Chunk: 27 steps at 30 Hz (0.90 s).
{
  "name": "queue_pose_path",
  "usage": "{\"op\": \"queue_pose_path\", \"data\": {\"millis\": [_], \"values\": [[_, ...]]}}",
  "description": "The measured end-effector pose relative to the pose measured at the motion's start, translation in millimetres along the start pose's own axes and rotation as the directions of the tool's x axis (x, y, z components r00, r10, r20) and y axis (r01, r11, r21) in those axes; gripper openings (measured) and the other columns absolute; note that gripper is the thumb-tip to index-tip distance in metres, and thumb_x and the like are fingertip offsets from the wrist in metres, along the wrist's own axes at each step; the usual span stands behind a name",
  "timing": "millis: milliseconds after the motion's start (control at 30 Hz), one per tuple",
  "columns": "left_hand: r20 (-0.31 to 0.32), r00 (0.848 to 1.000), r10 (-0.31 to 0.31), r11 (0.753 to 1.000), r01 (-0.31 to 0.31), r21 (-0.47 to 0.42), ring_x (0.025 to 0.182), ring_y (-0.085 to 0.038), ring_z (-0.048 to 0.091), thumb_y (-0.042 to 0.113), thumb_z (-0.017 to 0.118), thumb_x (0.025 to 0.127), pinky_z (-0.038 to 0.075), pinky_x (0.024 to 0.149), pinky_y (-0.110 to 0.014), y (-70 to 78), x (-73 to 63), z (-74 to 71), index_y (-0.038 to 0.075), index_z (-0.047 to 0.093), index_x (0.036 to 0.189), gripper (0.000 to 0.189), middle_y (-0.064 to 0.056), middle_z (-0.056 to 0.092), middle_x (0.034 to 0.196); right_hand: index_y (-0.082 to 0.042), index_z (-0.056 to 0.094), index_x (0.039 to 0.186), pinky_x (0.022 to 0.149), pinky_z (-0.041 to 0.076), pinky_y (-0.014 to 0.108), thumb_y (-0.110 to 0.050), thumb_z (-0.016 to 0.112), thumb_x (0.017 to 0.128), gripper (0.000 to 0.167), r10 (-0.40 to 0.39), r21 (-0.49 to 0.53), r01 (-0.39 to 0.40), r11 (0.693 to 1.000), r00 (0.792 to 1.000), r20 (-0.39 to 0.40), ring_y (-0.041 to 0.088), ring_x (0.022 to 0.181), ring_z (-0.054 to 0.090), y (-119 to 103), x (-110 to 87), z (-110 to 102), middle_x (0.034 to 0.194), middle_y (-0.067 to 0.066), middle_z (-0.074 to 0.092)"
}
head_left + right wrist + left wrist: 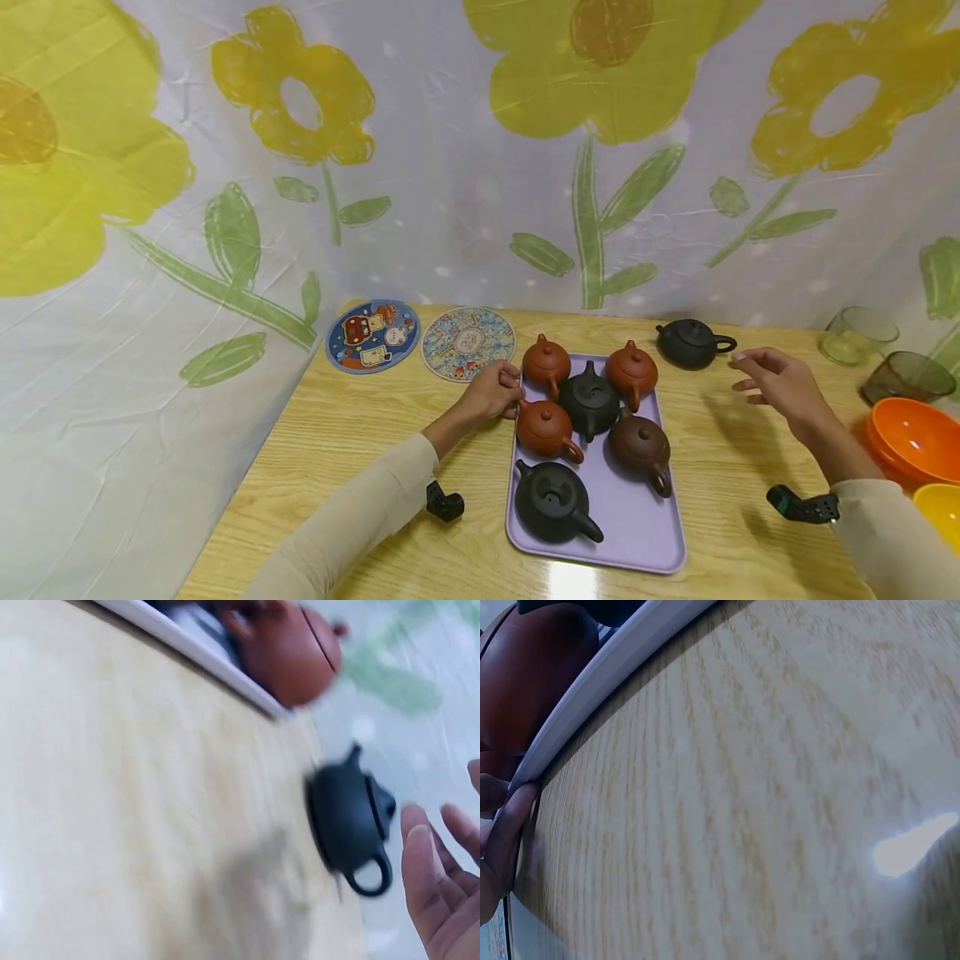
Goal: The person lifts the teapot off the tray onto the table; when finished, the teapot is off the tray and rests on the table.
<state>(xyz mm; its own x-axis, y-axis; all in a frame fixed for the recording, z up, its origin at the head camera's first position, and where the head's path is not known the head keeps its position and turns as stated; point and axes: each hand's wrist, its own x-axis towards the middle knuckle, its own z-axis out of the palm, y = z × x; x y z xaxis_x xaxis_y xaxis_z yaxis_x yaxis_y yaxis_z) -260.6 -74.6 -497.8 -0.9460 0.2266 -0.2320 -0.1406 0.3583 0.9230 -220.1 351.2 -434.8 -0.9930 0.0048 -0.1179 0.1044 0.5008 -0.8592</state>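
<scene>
My left hand (497,390) pinches the left rim of a lilac tray (630,533); the left wrist view shows fingers (517,806) against that rim. On the tray stand red clay teapots (546,429), a dark brown teapot (639,446), a black teapot (590,402) in the middle and another black teapot (552,500) at the near left. My right hand (783,387) is in the air with loosely bent fingers, holding nothing. Just left of it, a separate black teapot (688,343) stands on the table, its handle towards the hand but apart from it.
Two round patterned mats, one blue (372,336) and one pale (468,343), lie at the back left. At the right are a greenish glass (857,335), a dark glass (907,377), an orange bowl (918,437) and a yellow bowl (941,508). A flowered curtain (450,167) hangs behind the table.
</scene>
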Motion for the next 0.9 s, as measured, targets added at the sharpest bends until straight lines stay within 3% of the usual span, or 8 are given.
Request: {"op": "queue_pose_path", "data": {"millis": [67,300,533,667,800,900], "values": [[-0.002,1.000,-0.001,1.000,0.001,0.002,0.062,-0.015,0.062,-0.001,0.063,0.092,0.062,0.055,-0.030,-0.3,0.1,-0.1,-0.001,0.055,0.122,0.031,-0.015,0.062,0.102,-0.001,0.054,0.130,0.071,0.062,0.028,-0.048,0.051,0.103,0.054,0.007,-0.015,-0.006,1.000,0.999,0.043,0.002,0.083,0.068,-2.5,-12.2,8.9,0.098,-0.032,0.060],[-0.010,1.000,0.009,1.000,-0.009,0.000,0.061,-0.014,0.062,-0.002,0.063,0.091,0.062,0.055,-0.029,-2.3,2.2,0.3,-0.002,0.055,0.120,0.031,-0.014,0.063,0.099,0.004,0.057,0.131,0.069,0.060,0.032,-0.045,0.052,0.104,0.055,0.050,-0.029,-0.047,0.998,0.992,0.115,0.011,0.084,0.067,-5.7,-53.4,43.4,0.114,0.001,0.070],[-0.011,1.000,0.000,1.000,-0.001,-0.013,0.062,-0.014,0.062,-0.002,0.064,0.090,0.062,0.054,-0.029,-2.7,2.0,0.4,-0.001,0.055,0.121,0.032,-0.014,0.062,0.100,0.002,0.062,0.124,0.068,0.059,0.033,-0.042,0.058,0.102,0.049,0.130,0.029,-0.136,0.990,0.978,0.161,0.015,0.081,0.067,-6.2,-82.7,72.0,0.112,0.005,0.071],[-0.011,1.000,0.002,1.000,-0.002,-0.009,0.066,-0.016,0.064,-0.002,0.064,0.090,0.063,0.056,-0.031,-1.9,1.9,0.3,-0.001,0.055,0.122,0.032,-0.015,0.062,0.102,0.001,0.065,0.119,0.064,0.058,0.031,-0.036,0.062,0.100,0.042,0.160,0.051,-0.170,0.984,0.975,0.152,0.016,0.075,0.066,-4.6,-93.8,85.7,0.101,0.002,0.071],[-0.009,1.000,0.007,1.000,-0.007,0.002,0.068,-0.017,0.065,-0.002,0.064,0.090,0.063,0.057,-0.032,-2.1,1.8,0.0,-0.001,0.055,0.123,0.033,-0.016,0.062,0.104,0.001,0.067,0.114,0.060,0.057,0.028,-0.031,0.066,0.098,0.035,0.158,0.070,-0.169,0.983,0.978,0.133,0.015,0.071,0.065,-4.4,-100.4,94.4,0.094,0.000,0.068],[-0.009,1.000,0.009,1.000,-0.009,0.003,0.068,-0.017,0.065,-0.001,0.064,0.090,0.063,0.057,-0.031,-3.0,2.1,0.0,-0.001,0.055,0.123,0.034,-0.016,0.062,0.104,0.000,0.068,0.112,0.059,0.056,0.027,-0.031,0.068,0.097,0.034,0.149,0.062,-0.157,0.986,0.981,0.121,0.015,0.070,0.065,-5.3,-103.6,98.9,0.101,0.001,0.068]]}}
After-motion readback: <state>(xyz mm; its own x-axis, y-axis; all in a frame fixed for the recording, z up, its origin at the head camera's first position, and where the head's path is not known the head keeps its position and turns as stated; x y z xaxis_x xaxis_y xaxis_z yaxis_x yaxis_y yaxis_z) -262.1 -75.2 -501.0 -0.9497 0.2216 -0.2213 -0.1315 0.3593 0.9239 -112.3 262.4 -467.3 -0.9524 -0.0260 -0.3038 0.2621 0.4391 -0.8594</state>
